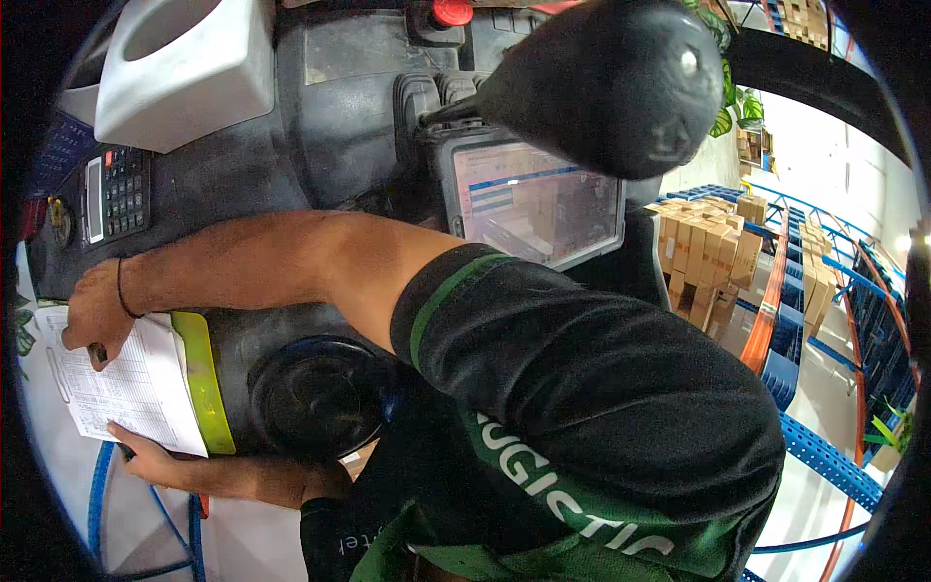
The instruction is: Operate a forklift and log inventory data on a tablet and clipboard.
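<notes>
Racks [832, 458] and stacked cartons [706, 242] suggest a warehouse.

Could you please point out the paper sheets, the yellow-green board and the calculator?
Paper sheets [136, 390]: head view, middle of the top page.
Yellow-green board [206, 383]: head view, its exposed strip.
Calculator [121, 196]: head view, the keypad.

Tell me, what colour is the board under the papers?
The board is bright yellow-green, shown in the head view.

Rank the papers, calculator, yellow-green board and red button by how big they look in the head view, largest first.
1. Papers
2. Calculator and yellow-green board: too alike to rank, as the papers cover part of the board
3. Red button
</notes>
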Demonstrator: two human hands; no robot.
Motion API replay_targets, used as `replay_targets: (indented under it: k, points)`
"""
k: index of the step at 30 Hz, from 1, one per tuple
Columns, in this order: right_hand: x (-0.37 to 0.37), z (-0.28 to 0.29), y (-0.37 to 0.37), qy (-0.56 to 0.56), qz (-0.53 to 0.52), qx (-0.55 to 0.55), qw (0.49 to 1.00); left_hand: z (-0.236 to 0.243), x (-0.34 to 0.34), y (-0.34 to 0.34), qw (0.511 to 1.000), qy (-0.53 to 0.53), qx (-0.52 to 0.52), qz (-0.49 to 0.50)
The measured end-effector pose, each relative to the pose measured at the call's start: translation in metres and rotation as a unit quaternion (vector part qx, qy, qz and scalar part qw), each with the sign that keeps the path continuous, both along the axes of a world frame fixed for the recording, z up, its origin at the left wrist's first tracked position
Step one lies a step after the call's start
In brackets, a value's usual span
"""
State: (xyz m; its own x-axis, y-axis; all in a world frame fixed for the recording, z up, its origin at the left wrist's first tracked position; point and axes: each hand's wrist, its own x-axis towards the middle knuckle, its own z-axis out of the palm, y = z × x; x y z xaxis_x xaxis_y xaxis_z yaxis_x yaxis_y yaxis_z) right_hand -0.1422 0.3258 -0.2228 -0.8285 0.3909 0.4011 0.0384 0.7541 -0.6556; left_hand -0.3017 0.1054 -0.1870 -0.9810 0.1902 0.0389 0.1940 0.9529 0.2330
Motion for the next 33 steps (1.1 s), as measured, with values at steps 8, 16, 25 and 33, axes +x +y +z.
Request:
replay_targets:
  k: [8, 16, 25, 33]
  points:
    - [0.007, 0.01, -0.003, -0.02, 0.002, -0.014, 1.0, 0.004, 0.0, -0.005, 0.999, -0.013, 0.018, -0.027]
    - [0.009, 0.008, -0.001, -0.009, -0.006, -0.012, 1.0, 0.01, 0.013, 0.003, 1.0, -0.013, -0.004, -0.014]
    - [0.021, 0.017, -0.002, -0.014, -0.013, -0.035, 0.999, 0.004, 0.007, -0.004, 1.0, 0.016, -0.022, -0.006]
    - [0.02, -0.007, 0.014, 0.118, 0.027, 0.012, 0.993, 0.028, 0.043, 0.007, 0.999, 0.01, 0.017, -0.039]
